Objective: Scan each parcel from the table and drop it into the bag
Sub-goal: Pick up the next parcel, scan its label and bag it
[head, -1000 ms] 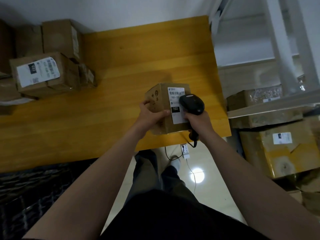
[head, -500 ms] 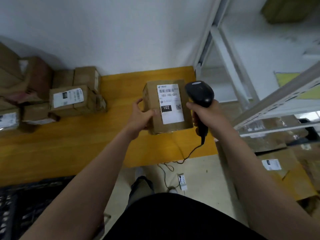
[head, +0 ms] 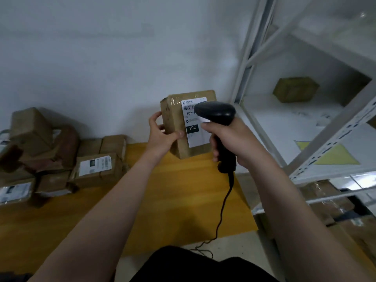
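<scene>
The left hand (head: 162,135) grips the parcel (head: 183,127) by its left edge, thumb on the labelled face, holding it upright above the table (head: 183,200). The right hand (head: 230,141) clamps the scanner (head: 215,113) handle; the scanner head overlaps the label (head: 193,127). More parcels (head: 95,167) are stacked at the table's left. A white shelf (head: 305,129) stands to the right.
</scene>
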